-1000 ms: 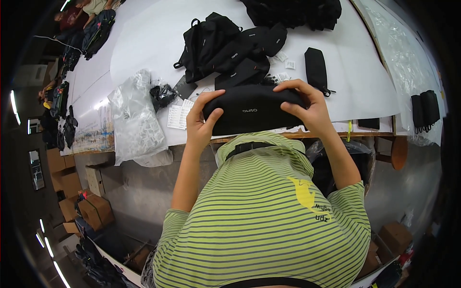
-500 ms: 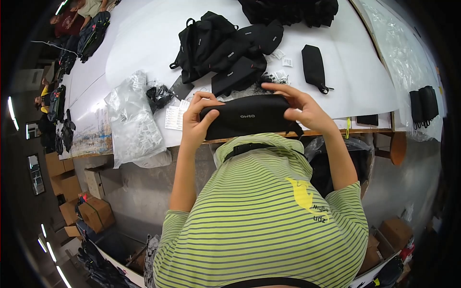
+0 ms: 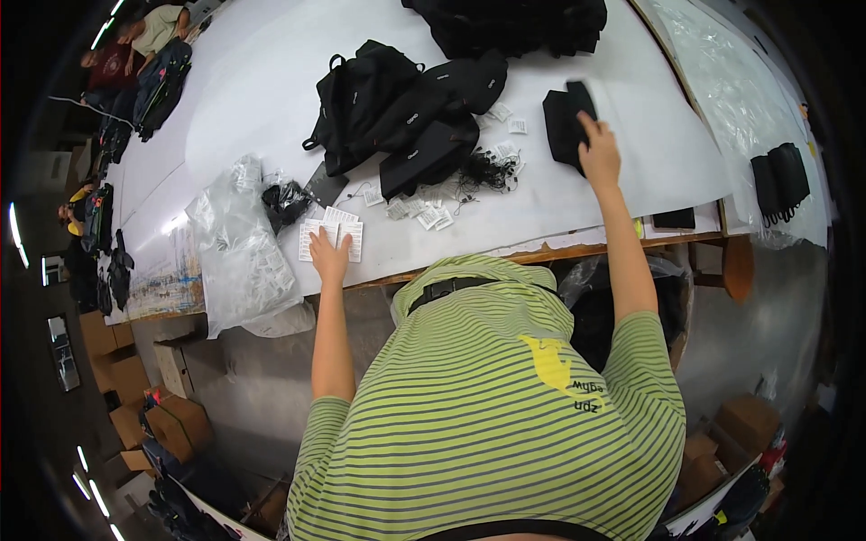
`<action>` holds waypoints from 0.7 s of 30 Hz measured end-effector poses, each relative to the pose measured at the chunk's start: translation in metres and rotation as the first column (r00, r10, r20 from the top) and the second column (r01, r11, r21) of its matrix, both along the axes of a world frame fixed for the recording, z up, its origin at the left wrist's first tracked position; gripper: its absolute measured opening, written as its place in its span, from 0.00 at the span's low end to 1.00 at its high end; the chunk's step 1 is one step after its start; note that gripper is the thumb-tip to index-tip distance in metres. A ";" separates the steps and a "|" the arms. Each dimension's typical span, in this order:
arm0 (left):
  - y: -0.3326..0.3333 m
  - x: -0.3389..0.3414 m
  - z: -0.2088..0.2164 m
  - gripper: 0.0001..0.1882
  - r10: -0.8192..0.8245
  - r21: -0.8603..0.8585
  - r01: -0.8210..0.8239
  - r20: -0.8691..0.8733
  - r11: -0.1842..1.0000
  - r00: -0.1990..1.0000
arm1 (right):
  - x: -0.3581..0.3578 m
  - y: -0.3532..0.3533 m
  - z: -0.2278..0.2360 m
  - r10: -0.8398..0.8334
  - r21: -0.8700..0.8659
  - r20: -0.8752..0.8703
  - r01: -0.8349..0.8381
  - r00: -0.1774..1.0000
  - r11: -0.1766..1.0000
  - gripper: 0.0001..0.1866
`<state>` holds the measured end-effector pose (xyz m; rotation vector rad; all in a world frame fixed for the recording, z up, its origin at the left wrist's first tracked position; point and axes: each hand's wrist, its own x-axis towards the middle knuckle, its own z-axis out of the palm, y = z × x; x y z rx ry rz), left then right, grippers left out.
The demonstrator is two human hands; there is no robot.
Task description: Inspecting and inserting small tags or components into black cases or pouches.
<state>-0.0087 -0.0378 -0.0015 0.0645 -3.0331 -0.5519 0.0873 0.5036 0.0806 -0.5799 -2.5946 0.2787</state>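
My left hand [image 3: 330,259] rests on a sheet of white printed labels [image 3: 354,245] at the table's front edge, its fingers spread. Out to the right, my right hand [image 3: 600,160] is closed at the right edge of a black pouch [image 3: 561,128]. That pouch lies partly over another black pouch [image 3: 577,88], whose far end shows behind it. Between my hands sit a tangle of thin black strings [image 3: 489,173] and several small white tags [image 3: 435,216].
Black bags [image 3: 365,95] and pouches [image 3: 428,155] are piled mid-table, with a larger black heap [image 3: 514,27] behind. A clear plastic bag [image 3: 239,257] lies at the left. More black pouches [image 3: 780,185] are at the far right. Two people stand at the far left.
The black pouch held in both hands before has moved right and away onto the other pouch, with my right hand. My left hand has let go and come down on the labels.
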 end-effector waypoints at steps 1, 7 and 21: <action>0.006 0.001 0.000 0.36 -0.026 -0.023 0.027 0.020 0.999 0.999 | 0.007 0.013 -0.029 0.037 -0.033 0.225 -0.031 0.974 0.999 0.29; 0.009 0.011 0.022 0.24 -0.161 -0.036 0.160 -0.043 0.986 0.986 | 0.003 -0.032 -0.025 0.042 0.048 -0.027 -0.041 0.999 0.998 0.21; 0.072 0.051 0.119 0.07 -0.367 0.317 0.411 -0.191 0.855 0.910 | -0.041 -0.085 -0.065 -0.153 -0.461 0.197 0.230 0.968 0.857 0.08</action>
